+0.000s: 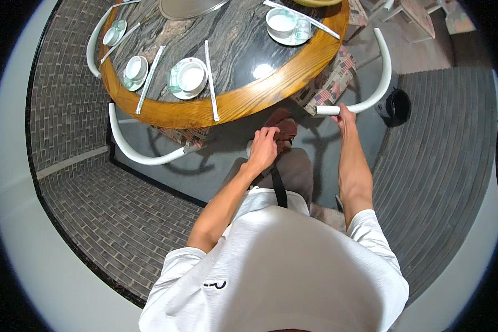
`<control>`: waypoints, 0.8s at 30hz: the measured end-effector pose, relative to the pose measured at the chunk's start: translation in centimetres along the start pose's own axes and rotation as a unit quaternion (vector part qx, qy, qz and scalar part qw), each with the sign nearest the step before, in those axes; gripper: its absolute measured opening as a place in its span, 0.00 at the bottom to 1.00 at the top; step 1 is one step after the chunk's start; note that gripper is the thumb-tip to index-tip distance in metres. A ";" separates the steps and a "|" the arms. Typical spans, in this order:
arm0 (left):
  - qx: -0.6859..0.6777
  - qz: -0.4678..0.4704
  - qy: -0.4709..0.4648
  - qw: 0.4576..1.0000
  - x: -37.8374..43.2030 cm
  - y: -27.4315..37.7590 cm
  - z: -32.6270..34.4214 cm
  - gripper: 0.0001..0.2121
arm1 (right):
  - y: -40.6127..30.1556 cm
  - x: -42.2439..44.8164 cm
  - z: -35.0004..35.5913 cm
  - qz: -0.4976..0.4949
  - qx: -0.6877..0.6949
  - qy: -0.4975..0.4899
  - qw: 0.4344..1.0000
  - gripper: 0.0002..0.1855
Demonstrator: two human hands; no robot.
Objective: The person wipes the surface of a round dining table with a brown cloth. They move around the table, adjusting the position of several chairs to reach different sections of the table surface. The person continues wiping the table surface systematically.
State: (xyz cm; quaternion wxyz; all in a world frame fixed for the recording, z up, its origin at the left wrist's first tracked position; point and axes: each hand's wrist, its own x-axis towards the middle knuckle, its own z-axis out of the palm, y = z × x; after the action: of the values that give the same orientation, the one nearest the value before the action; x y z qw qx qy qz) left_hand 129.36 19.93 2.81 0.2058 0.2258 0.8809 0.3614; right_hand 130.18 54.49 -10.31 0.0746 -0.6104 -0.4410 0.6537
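Observation:
My left hand [264,146] is in front of my legs, its fingers closed on a reddish-brown cloth [286,126] that hangs beyond them. My right hand [345,117] grips the white curved back rail [385,79] of a chair close to its near end. That chair's seat [335,85], printed with newsprint and flags, is partly under the round table. The table's wooden rim [249,108] passes just beyond both hands.
On the stone tabletop [232,70] are a bowl set [191,79], another bowl set [283,23] and wrapped chopsticks [211,81]. A second white-railed chair [143,158] stands left. A black bin [398,108] is beside the right-hand slatted wall [444,137]; a brick wall [120,220] borders the left.

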 end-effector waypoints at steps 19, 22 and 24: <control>-0.019 -0.086 -0.072 0.994 -6.3 -5.7 0.2 0.14 | 2.1 -0.2 -1.2 -0.038 -0.040 0.111 0.992 0.47; -0.019 -0.139 -0.051 0.989 -5.6 -4.7 0.8 0.15 | 0.7 2.7 -3.4 -0.038 0.028 0.083 0.995 0.59; -0.021 -0.167 -0.028 0.985 -4.9 -3.8 1.6 0.14 | -0.3 5.8 -5.3 -0.054 0.049 0.072 0.995 0.61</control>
State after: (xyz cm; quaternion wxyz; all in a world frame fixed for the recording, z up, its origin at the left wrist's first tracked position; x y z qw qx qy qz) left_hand 133.25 15.64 0.00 0.2930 0.0809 0.8923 0.3338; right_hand 133.22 60.89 -13.62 0.1706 -0.6271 -0.4343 0.6238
